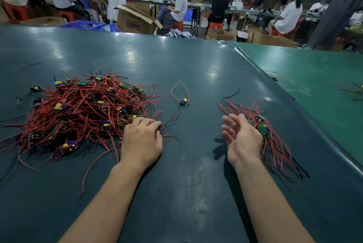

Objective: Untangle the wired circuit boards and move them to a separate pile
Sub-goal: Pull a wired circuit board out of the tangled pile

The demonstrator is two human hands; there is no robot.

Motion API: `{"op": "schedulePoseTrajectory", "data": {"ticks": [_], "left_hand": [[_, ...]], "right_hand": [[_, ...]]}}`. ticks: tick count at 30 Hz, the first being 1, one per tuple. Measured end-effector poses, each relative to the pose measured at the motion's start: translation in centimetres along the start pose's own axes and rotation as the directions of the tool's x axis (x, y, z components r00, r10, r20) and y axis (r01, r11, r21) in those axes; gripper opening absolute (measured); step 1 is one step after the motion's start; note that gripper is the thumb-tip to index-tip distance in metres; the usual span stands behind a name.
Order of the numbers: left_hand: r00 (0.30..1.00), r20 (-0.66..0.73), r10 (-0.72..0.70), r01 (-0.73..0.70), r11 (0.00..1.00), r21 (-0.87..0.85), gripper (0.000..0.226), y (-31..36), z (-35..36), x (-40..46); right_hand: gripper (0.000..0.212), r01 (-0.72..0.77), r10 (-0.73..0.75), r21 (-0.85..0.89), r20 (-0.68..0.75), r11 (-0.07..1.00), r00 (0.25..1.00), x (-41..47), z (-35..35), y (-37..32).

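A big tangled pile of small circuit boards with red and black wires [82, 109] lies on the left of the dark green table [188, 183]. My left hand [141, 142] rests palm down at the pile's right edge, its fingertips curled onto a few wires there. One single wired board [184, 102] lies alone near the middle. A smaller, straightened pile of wired boards [275, 144] lies on the right. My right hand [240, 138] hovers just left of that pile, palm turned inward, fingers relaxed and holding nothing.
A lighter green table [314, 85] adjoins on the right, with a few more wired boards [356, 90] at its far edge. Beyond the table's far edge stand cardboard boxes [135, 20], blue crates and several seated people at benches.
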State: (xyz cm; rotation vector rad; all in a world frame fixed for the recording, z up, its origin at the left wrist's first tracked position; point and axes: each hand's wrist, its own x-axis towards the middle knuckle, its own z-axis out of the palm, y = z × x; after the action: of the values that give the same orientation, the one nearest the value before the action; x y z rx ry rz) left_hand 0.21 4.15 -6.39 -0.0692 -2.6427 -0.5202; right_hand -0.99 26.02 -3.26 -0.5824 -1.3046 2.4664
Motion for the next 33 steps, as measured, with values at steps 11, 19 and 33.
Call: {"op": "schedulePoseTrajectory", "data": {"ticks": [11, 19, 33], "left_hand": [[0.770, -0.636, -0.046, -0.089, 0.980, -0.178, 0.014, -0.2, -1.8, -0.1], [0.745, -0.452, 0.491, -0.596, 0.794, -0.119, 0.019, 3.0, -0.5, -1.4], [0.971, -0.108, -0.215, 0.056, 0.639, -0.768, 0.029, 3.3, -0.4, -1.0]], "right_hand": [[0.016, 0.324, -0.057, -0.584, 0.429, 0.744, 0.902, -2.3, 1.1, 2.4], [0.054, 0.542, -0.044, -0.395, 0.778, 0.742, 0.627, -3.4, 1.7, 3.9], [0.024, -0.143, 0.202, -0.148, 0.556, 0.979, 0.806, -2.3, 1.7, 1.8]]}}
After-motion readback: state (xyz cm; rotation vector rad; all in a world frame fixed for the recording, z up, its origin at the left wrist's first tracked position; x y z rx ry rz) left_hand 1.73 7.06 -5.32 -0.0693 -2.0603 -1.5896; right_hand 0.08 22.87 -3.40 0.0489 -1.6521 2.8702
